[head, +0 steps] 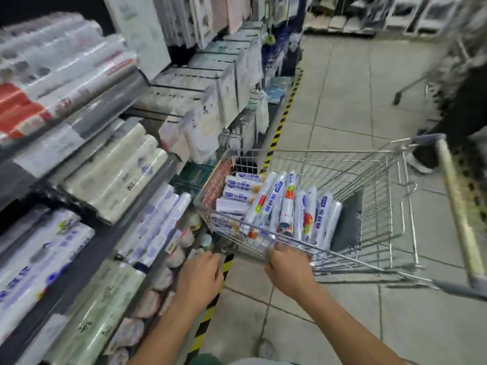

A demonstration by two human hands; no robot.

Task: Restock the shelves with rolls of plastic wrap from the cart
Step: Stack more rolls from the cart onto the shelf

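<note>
A wire shopping cart stands in the aisle, its front end full of several white and blue rolls of plastic wrap. My right hand grips the cart's near top rim, fingers curled over the wire. Just left of the cart's corner hovers my left hand, fingers loosely bent and holding nothing, low by the bottom shelf. On my left, the shelves carry more wrap rolls lying in rows. The picture is blurred by motion.
Yellow and black tape marks the floor along the shelf base. Hanging packets fill the shelves further on. A person in dark trousers stands at the right beside the cart handle. Grey tiled floor lies beyond the cart.
</note>
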